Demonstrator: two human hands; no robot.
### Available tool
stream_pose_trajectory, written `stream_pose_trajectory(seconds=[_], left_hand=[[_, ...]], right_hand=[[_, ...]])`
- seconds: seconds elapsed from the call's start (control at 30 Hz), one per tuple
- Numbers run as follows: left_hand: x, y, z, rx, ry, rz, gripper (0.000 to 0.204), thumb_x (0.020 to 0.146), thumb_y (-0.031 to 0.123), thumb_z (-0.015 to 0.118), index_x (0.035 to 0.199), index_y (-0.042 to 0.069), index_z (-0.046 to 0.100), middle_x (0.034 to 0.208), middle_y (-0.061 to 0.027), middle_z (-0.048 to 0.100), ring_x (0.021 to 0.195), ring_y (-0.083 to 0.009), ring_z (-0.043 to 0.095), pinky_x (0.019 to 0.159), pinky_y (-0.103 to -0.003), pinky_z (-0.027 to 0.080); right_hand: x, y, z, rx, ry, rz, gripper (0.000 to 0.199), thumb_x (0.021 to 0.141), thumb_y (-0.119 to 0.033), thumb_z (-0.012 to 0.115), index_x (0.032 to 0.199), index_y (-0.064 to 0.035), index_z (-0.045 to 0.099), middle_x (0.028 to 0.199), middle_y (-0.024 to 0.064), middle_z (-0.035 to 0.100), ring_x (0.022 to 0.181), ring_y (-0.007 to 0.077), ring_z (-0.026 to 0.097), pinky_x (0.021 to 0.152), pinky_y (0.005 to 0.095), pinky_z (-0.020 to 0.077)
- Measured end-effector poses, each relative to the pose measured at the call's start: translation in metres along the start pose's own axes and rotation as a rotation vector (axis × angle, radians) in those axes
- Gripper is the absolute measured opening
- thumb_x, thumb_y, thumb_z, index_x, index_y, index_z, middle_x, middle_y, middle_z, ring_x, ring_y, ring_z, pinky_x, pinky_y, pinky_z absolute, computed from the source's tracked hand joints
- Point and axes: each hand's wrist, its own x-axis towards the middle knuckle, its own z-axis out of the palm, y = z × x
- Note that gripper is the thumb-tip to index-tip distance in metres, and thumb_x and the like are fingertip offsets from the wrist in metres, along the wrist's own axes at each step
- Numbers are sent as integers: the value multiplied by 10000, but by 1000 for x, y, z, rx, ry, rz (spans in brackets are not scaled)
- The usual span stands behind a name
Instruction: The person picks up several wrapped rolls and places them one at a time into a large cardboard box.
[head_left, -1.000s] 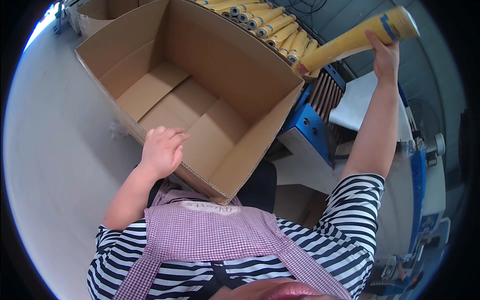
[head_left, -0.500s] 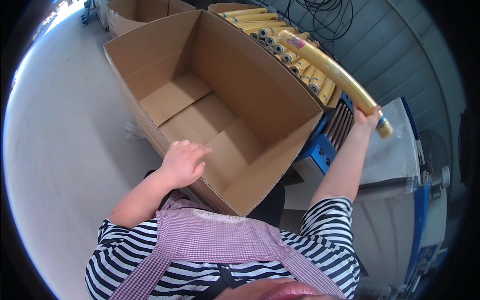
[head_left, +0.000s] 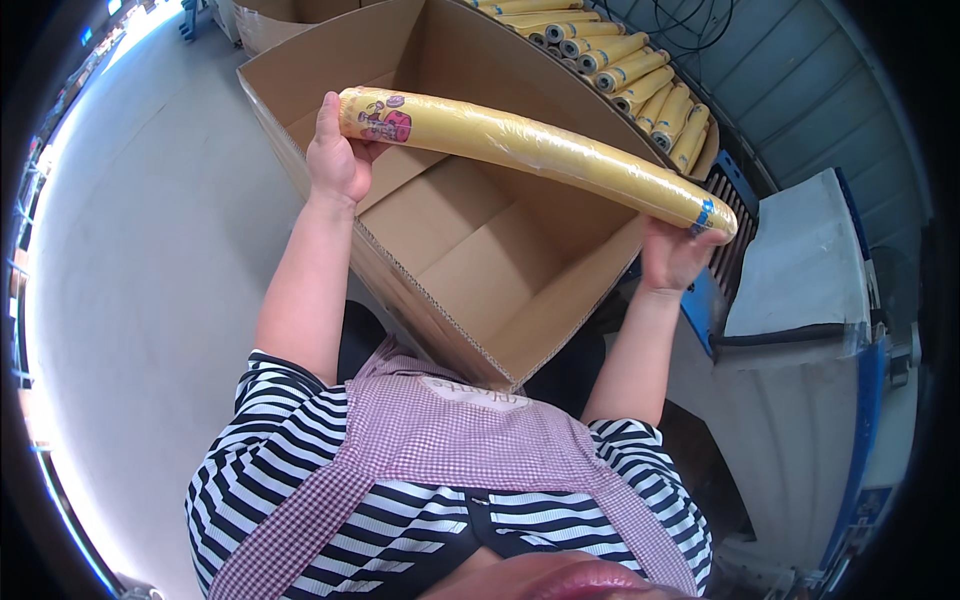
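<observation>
A long yellow plastic-wrapped roll (head_left: 520, 145) is held level above a large cardboard box (head_left: 440, 285). It has a pink printed picture near its left end and a blue mark near the right. My left hand (head_left: 340, 155) is closed around the left end, thumb up along the end face. From below, my right hand (head_left: 678, 252) grips the other end, its fingers partly hidden behind the roll. The part of the box floor that shows is bare cardboard with its flaps folded in.
Behind the box, several similar yellow rolls (head_left: 630, 72) lie stacked in another carton. To the right stands a machine with a white cover (head_left: 800, 265) and blue parts. Black cables (head_left: 690, 30) hang near the ribbed wall. Another carton (head_left: 265, 28) is at the far left.
The roll has swung from the right to across the box. My left hand has risen from the box's near edge and taken hold of its left end; my right hand has moved inward.
</observation>
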Motion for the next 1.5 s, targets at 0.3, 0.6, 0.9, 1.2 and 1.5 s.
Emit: stream_pose_trajectory(seconds=[0.3,0.6,0.9,1.2,1.5], left_hand=[[-7,17,-5,369,39,-166,591,1042,573,438,1328,67,542,1221,-126,634,1078,-231,644,889,-409,569],[32,37,21,464,-126,-245,535,1000,480,588,1382,116,500,1218,-68,600,1031,-187,612,841,-354,543],[47,1,107,479,-725,43,767,980,201,656,1598,78,220,1566,-159,402,1383,-282,473,1097,-411,451],[-74,-28,20,1540,-900,-199,554,909,325,699,1394,96,559,1307,-163,631,1223,-331,596,1023,-431,488],[-77,-35,8,1480,-823,-82,530,927,330,673,1390,99,561,1255,-155,652,1115,-302,650,970,-428,516]], right_hand=[[-7,-43,-29,-814,439,-132,603,1086,-434,421,1557,-66,340,1317,138,601,1152,265,622,944,423,537],[-48,-76,-7,-823,213,335,571,917,-453,677,1363,-134,517,1201,84,620,1057,226,658,779,401,609],[24,-52,-28,-202,445,164,474,1006,-345,613,1335,-11,543,1313,231,588,1227,459,574,815,374,648],[250,-72,-111,-413,343,207,461,1028,-360,575,1329,-23,490,1299,223,565,1234,444,557,931,432,590],[195,63,-75,-664,236,477,823,1016,-381,601,1585,12,156,1607,231,276,1469,360,332,1165,450,346]])
